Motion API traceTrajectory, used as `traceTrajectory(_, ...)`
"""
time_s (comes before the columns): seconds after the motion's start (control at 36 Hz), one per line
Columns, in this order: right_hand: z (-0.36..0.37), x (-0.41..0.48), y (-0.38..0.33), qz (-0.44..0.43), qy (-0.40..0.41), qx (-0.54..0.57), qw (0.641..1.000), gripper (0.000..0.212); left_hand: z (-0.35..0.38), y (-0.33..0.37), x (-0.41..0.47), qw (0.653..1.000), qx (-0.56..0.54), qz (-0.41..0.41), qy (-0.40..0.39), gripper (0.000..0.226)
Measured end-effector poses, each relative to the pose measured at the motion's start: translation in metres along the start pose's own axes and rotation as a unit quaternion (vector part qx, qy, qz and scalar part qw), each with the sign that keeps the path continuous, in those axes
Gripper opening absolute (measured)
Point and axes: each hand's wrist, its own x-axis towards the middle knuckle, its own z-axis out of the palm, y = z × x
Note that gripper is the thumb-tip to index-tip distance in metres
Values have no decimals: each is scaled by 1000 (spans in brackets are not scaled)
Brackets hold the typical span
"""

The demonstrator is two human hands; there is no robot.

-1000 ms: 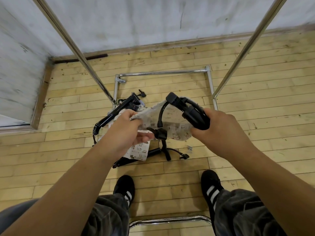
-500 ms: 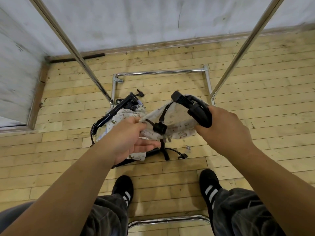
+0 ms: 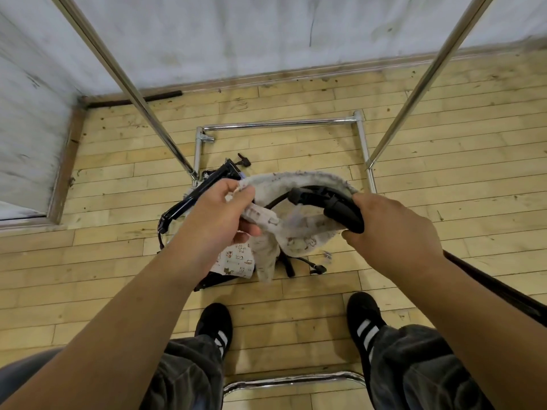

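A pale wooden plank floor (image 3: 444, 143) fills most of the frame, with a scuffed white wall (image 3: 266, 34) across the top. A chrome garment rack (image 3: 281, 124) stands on the floor, its two poles slanting up toward the upper corners. At the centre of the frame a pale printed cloth (image 3: 299, 232) hangs between both hands, above a heap of black hangers (image 3: 192, 196) lying on the floor. The right hand (image 3: 390, 232), right of centre, has its fingers curled round a black clip hanger (image 3: 334, 202) that lies against the cloth. The left hand (image 3: 216, 214), left of centre, pinches the cloth's edge between thumb and fingers.
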Motion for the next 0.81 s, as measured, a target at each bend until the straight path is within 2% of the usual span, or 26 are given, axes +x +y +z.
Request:
traceTrajectory(0.06,0,-2,-2,-12,-8,-11,1000,27,-2,0,0,1000,5,24,2,20)
traceTrajectory(0.14,1,-3,-4,-22,-24,-27,999,28,0,1,-5,998,34,43,-35,25)
traceTrajectory(0.28,5,-4,-9,-37,-52,-28,998,32,10,6,-18,977,119,73,-160,31)
traceTrajectory(0.39,14,1,-11,-36,-103,44,993,38,15,4,-27,959,133,74,-239,19)
traceTrajectory(0.56,10,0,-16,-37,-195,144,969,47,17,0,-21,967,147,68,-196,14)
traceTrajectory(0.69,11,-3,-22,-9,-236,205,950,39,18,1,-19,978,143,74,-135,9)
traceTrajectory(0.81,16,-6,-24,-7,-270,215,939,31,18,5,-24,978,114,94,-147,12)
